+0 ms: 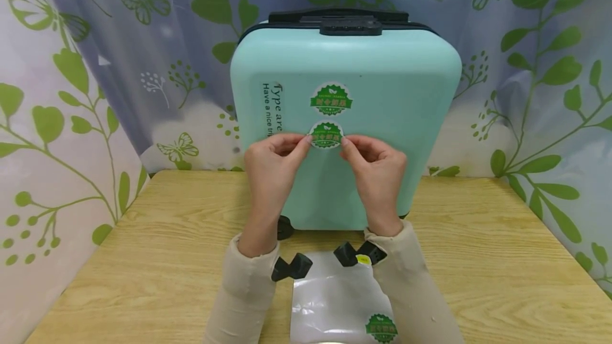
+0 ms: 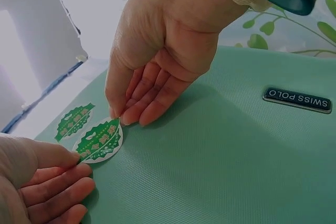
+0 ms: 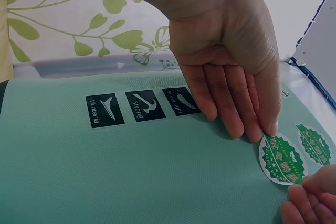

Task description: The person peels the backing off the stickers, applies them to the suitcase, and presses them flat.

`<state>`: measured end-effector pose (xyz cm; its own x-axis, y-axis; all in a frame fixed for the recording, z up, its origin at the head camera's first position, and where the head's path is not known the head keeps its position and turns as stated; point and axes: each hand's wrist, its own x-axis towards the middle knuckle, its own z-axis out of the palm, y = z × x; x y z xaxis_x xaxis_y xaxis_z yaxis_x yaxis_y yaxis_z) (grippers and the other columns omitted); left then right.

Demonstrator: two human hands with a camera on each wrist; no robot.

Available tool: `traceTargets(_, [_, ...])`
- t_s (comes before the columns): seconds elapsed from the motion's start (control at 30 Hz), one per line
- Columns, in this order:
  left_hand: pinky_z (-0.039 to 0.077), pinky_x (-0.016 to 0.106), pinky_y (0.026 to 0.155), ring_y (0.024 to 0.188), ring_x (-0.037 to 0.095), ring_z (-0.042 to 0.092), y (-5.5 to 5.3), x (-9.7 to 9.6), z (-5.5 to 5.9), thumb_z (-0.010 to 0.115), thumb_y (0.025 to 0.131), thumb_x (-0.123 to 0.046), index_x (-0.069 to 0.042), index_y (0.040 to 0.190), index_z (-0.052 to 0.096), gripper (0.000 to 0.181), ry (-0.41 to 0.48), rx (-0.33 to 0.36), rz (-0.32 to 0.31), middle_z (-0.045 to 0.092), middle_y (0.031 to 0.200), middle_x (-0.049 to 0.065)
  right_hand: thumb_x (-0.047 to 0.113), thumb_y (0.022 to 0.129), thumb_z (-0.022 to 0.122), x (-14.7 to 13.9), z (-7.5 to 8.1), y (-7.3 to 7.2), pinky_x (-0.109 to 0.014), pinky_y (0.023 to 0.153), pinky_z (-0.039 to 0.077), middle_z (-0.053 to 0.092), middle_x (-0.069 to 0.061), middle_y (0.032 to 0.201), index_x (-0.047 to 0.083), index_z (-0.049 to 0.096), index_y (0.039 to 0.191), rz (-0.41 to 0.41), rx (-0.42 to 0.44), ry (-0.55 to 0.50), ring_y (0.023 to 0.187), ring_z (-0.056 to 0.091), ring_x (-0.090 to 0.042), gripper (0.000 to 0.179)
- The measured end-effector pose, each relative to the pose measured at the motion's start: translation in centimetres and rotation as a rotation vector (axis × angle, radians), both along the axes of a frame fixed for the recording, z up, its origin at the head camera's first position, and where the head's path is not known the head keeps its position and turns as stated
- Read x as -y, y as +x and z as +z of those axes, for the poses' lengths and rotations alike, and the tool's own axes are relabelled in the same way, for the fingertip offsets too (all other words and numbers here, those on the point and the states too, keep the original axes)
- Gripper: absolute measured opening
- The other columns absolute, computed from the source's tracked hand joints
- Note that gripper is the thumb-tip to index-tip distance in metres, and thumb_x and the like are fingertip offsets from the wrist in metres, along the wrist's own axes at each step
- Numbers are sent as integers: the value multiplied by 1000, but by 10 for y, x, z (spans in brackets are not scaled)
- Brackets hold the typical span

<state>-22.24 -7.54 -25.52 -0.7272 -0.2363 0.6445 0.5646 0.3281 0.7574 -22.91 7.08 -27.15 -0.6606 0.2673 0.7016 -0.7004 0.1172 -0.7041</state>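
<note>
A round green-and-white sticker lies against the front of a mint-green suitcase. At its left edge, my left hand pinches it between thumb and finger; my right hand pinches the right edge the same way. Just above is a matching sticker on the suitcase. In the left wrist view, the right hand reaches in from the top and the left hand is at lower left. The right wrist view has the left hand on top and the right hand at lower right.
The suitcase stands upright on a wooden table before a leaf-patterned curtain. Near the front edge, between the forearms, lies a shiny backing sheet bearing another green sticker. Printed text and a SWISS POLO badge mark the suitcase.
</note>
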Motion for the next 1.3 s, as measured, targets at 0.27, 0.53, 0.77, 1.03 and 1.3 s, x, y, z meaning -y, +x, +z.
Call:
traceTargets(0.27, [48,25,52,60,10,64,-1,-1,-1,75,82,-20,-3,81,75,16,-37,-22,37,71,73,5,16,84,73,-1,-1,-1,-29,63,55,70,-17,75,-2,74,86,6,-2,2,64,67,-12,18])
traceTargets(0.53, [47,26,51,58,9,62,-1,-2,-1,74,83,-20,-5,79,74,16,-75,-48,80,70,70,4,15,83,73,-1,-1,0,-29,64,56,70,-16,76,-2,73,86,12,5,1,64,67,-12,17])
traceTargets(0.77, [48,26,52,58,9,61,-1,-2,-2,73,84,-21,-6,79,73,16,-80,-47,83,70,70,4,14,83,73,-1,0,2,-28,64,55,71,-15,76,-3,73,87,14,10,3,65,67,-11,17])
traceTargets(1.03, [47,26,51,56,10,60,-1,-2,-3,73,83,-20,-5,78,73,15,-76,-53,87,69,68,4,14,83,73,-1,-1,1,-28,64,55,69,-20,77,-3,73,87,22,10,-5,64,67,-12,17])
traceTargets(1.3, [46,25,50,57,10,62,-1,-1,-2,73,84,-19,-5,79,74,15,-78,-49,71,70,70,5,12,83,73,-1,0,2,-28,64,55,70,-18,76,-3,73,87,15,7,0,64,67,-13,16])
